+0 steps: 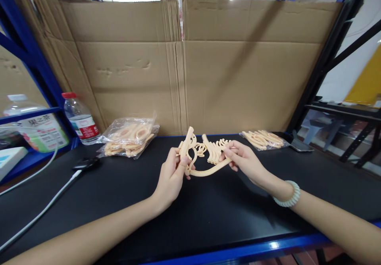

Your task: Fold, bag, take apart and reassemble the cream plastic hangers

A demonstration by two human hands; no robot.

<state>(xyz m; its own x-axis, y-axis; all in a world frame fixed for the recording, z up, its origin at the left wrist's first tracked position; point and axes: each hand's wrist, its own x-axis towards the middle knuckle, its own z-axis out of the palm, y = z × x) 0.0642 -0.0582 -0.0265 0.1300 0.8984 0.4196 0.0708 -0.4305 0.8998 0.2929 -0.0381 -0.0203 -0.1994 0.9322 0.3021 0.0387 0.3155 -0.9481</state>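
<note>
Between my hands is a beige plastic piece that looks like a folding clothes hanger (208, 173), held up just above the black table. My left hand (171, 175) is closed around its upright part and the joint, thumb in front. My right hand (244, 160) pinches the far end of its long curved arm. A smaller curved loop shows beside the joint; my left fingers hide part of it. Just behind, several similar beige curved parts (212, 152) lie in a row on the table, partly covered by my hands.
Clear bags of beige parts lie at the back left (129, 138) and back right (263, 139). A red-capped bottle (81, 120), a black puck (86, 163) with a white cable (44, 209), and a phone (301, 145) are around. Cardboard (253, 66) walls the back.
</note>
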